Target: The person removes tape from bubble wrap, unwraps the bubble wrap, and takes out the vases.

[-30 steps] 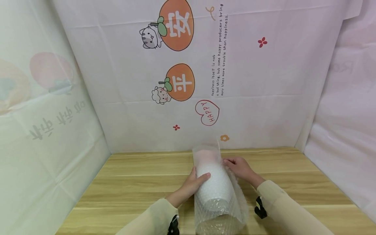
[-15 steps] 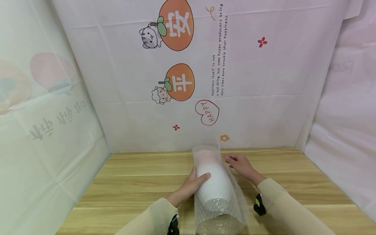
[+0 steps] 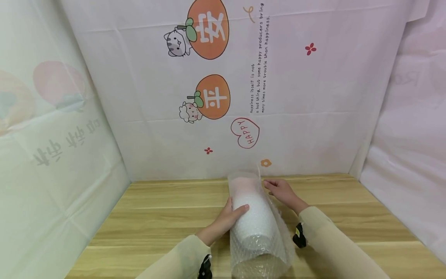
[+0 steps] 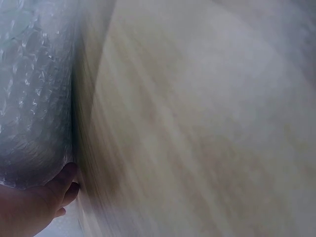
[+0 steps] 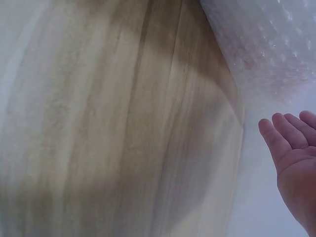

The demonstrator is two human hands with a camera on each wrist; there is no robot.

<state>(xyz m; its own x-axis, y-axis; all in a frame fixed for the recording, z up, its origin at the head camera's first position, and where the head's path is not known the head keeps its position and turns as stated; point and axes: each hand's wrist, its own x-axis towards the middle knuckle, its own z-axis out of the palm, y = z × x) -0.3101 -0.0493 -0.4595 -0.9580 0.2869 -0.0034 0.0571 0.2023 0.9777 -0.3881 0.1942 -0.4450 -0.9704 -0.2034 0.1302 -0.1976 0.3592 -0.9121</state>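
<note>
A white, rounded, bottle-like object point(image 3: 252, 213) with a pinkish far end lies wrapped in clear bubble wrap point(image 3: 258, 265); its exact kind is blurred by the wrap. My left hand point(image 3: 224, 221) holds it from the left side, thumb on top, the other fingers down along the side. In the left wrist view, that hand point(image 4: 37, 205) lies against the bubble wrap point(image 4: 32, 89). At the far right edge of the roll is my right hand point(image 3: 283, 192). The right wrist view has its fingers point(image 5: 286, 133) extended close to the wrap point(image 5: 276, 44), nothing gripped.
The roll lies on a wood-grain tabletop point(image 3: 167, 217), its far end near the back wall cloth point(image 3: 156, 147). Printed white cloth also hangs at the left point(image 3: 52, 186) and right point(image 3: 407, 162). Loose bubble wrap sticks out along the roll's right side and near end.
My right hand has come away from the wrap's right edge and shifted slightly farther back along it. My left hand and the roll have stayed in place.
</note>
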